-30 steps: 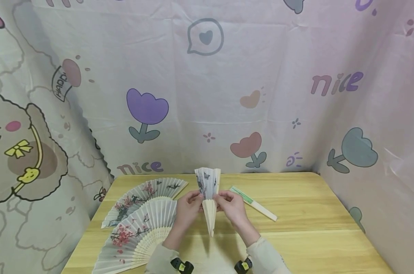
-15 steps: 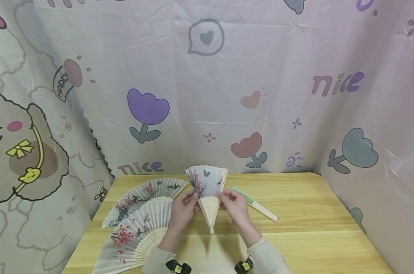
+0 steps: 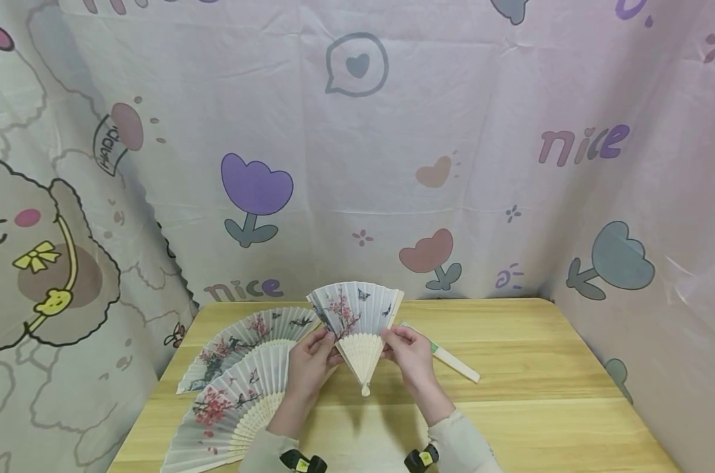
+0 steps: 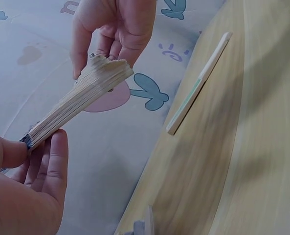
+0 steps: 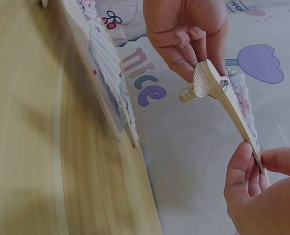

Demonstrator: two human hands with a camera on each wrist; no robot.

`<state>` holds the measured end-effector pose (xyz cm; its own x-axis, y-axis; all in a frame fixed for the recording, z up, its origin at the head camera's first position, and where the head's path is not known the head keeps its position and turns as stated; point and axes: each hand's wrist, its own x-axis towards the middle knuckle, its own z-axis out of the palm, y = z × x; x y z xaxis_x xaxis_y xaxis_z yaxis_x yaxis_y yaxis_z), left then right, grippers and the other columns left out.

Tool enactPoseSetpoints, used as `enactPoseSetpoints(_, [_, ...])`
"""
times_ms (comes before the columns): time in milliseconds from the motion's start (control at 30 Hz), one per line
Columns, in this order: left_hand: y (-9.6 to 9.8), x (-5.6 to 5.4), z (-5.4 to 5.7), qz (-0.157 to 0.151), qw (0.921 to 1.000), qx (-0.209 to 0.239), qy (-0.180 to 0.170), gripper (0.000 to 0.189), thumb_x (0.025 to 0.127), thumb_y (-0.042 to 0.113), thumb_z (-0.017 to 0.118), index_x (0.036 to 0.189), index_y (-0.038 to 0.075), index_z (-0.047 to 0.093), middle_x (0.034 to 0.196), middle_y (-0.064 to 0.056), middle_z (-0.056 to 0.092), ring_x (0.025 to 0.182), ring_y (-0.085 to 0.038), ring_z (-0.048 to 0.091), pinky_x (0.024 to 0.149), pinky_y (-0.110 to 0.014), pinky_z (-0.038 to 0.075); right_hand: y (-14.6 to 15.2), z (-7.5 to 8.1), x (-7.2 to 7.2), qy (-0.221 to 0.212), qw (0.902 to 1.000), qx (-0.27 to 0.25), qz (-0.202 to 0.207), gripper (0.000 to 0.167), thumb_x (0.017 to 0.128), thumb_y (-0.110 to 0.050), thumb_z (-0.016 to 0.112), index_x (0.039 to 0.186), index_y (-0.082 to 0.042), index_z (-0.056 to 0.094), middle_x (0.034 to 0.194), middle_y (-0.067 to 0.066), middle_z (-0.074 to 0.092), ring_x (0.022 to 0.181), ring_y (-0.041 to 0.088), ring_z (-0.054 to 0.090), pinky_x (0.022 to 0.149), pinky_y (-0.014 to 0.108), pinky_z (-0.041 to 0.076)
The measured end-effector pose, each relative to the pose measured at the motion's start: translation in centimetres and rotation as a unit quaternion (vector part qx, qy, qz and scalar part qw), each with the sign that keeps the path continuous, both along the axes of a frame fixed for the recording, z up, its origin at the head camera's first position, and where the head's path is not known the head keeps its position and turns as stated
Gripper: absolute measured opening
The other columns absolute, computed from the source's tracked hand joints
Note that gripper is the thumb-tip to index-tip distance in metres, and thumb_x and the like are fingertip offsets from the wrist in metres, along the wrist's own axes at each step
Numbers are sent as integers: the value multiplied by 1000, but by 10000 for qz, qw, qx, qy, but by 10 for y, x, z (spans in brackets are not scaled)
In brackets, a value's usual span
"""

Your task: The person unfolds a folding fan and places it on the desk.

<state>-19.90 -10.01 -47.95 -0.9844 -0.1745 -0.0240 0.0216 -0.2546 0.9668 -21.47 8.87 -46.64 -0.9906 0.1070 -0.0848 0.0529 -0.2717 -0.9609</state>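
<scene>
Above the bench: one blossom-print folding fan, part-spread, outer ribs pinched in your left hand and right hand; even outward pull should spare pleats.

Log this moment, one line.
left hand: pinches fan | right hand: pinches fan | fan: partly spread, raised | open fans: two, table, left | green-white stick: table, right
</scene>
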Motion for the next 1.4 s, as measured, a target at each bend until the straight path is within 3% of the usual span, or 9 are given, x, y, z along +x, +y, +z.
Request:
enactPoseSetpoints(300, [-2, -1, -1, 247, 9990, 370, -6, 31, 107, 6, 60, 128, -16, 56, 87, 4, 69, 68, -9, 67, 68, -24, 67, 0, 1, -3, -11, 9999, -71, -136, 18, 98, -3, 71, 109, 11, 67, 77, 0, 70, 67, 10, 66, 64, 21, 64])
enactPoseSetpoints(600, [-6, -3, -3, 492, 9976, 479, 26, 38, 107, 6, 59, 137, -17, 50, 90, 2, 73, 69, -9, 71, 70, -26, 68, 2, 2, -6, 35, 9991, -236, -344, 9, 98, -4, 72, 96, 3, 67, 75, -1, 70, 68, 11, 66, 64, 21, 64])
enactPoseSetpoints(800, [-8, -2, -2, 523, 9963, 681, 60, 42, 108, 9, 59, 140, -16, 49, 90, -1, 72, 72, -10, 74, 71, -24, 68, 3, 3, -9, 87, 9980, -409, -470, 8, 98, -3, 71, 96, 3, 66, 75, 0, 70, 68, 10, 68, 65, 22, 65])
enactPoseSetpoints(1067, [-9, -2, -1, 752, 9929, 918, 107, 20, 107, 8, 62, 119, -7, 58, 90, 1, 73, 72, -11, 74, 72, -27, 69, 3, 6, -9, 75, 9970, -605, -477, 9, 99, -3, 70, 95, 3, 65, 75, 1, 71, 68, 10, 68, 65, 21, 65])
enactPoseSetpoints(1400, [-7, 0, -1, 874, 9912, 937, 325, 22, 106, 7, 62, 120, -10, 60, 91, 1, 75, 71, -12, 74, 72, -27, 69, 4, 10, -6, -14, 9954, -801, -529, 10, 99, -3, 71, 91, -1, 64, 74, 0, 72, 67, 9, 68, 64, 19, 64])
